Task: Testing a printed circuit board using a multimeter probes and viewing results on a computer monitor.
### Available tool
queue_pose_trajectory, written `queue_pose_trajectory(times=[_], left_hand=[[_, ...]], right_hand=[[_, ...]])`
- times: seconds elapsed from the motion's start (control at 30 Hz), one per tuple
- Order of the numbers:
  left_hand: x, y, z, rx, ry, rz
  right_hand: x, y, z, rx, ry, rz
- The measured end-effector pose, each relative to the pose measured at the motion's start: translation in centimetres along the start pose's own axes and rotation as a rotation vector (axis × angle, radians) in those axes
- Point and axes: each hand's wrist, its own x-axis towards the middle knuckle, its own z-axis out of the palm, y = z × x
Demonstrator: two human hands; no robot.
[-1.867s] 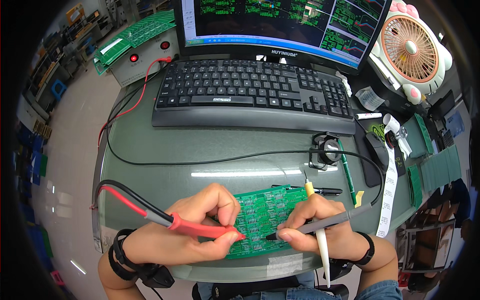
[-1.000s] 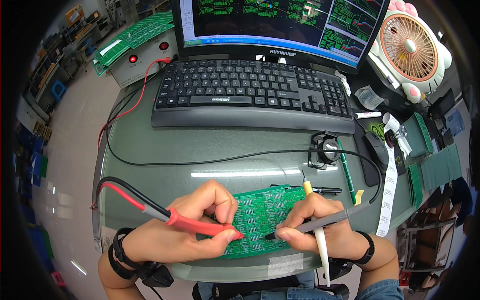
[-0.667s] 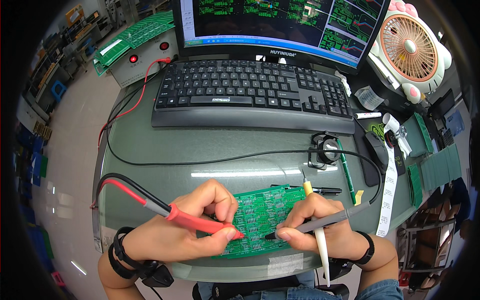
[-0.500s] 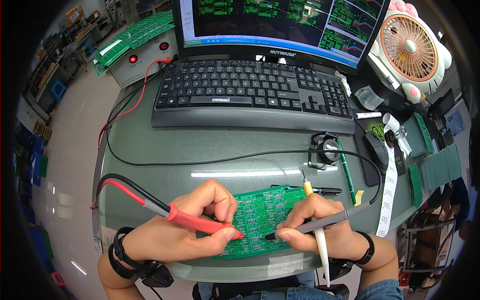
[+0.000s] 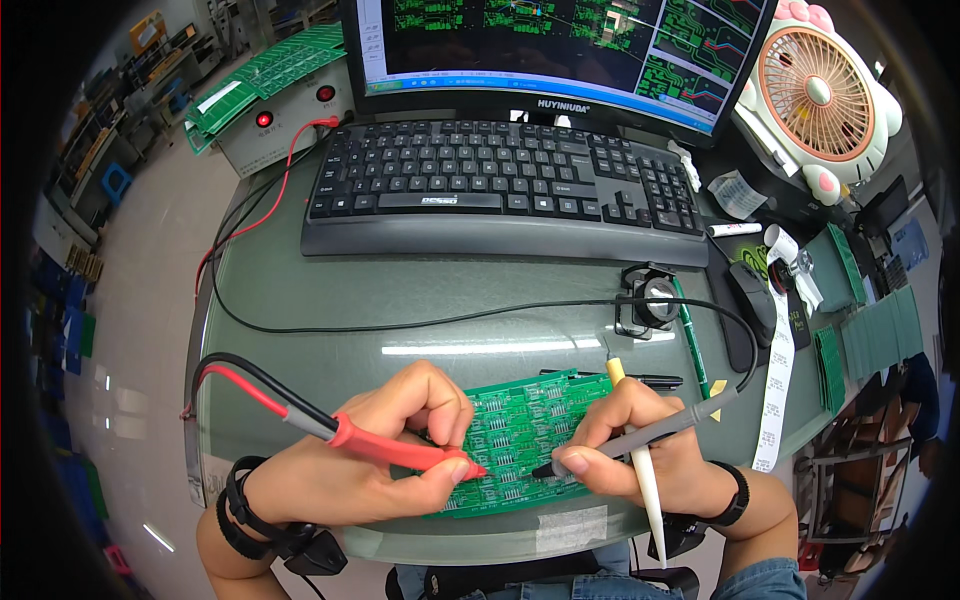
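Between our two hands, flat on the glass desk (image 5: 300,300), lies the green circuit board (image 5: 520,440), near the front edge where both hands can brace on it.

- Left hand (image 5: 370,460): fingers pinched pen-fashion round the red test probe (image 5: 400,452), its tip slanted down onto the board's middle; the heel rests on the desk, we judge for steadiness. The red lead loops off behind the wrist.
- Right hand (image 5: 640,450): thumb and forefinger closed on the grey-black probe (image 5: 640,440), tip meeting the board just right of the red one. The same hand also clamps a cream stylus-like tool (image 5: 645,480) between its fingers, apparently parked there for ready use.
- Beyond the right hand: green pen (image 5: 690,335), small round black device (image 5: 650,298), black mouse (image 5: 750,300), paper strip (image 5: 775,385).
- Farther ahead of both hands: black keyboard (image 5: 500,190), monitor (image 5: 560,45) showing board traces.
- Ahead and right: pink desk fan (image 5: 815,95).
- Ahead and left: grey tester box (image 5: 290,115) with red buttons, carrying green boards.
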Motion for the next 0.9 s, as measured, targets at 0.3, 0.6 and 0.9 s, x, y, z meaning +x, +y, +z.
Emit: queue_pose_trajectory(times=[0.3,0.6,0.9], left_hand=[[-0.07,0.03,0.02,-0.002,0.003,-0.002],[-0.06,-0.05,-0.04,-0.077,0.007,-0.028],[-0.04,0.06,-0.08,-0.052,0.001,-0.026]], right_hand=[[0.1,-0.03,0.05,-0.042,-0.015,-0.044],[0.14,-0.18,0.02,-0.039,-0.017,-0.031],[0.14,-0.16,0.05,-0.044,-0.013,-0.027]])
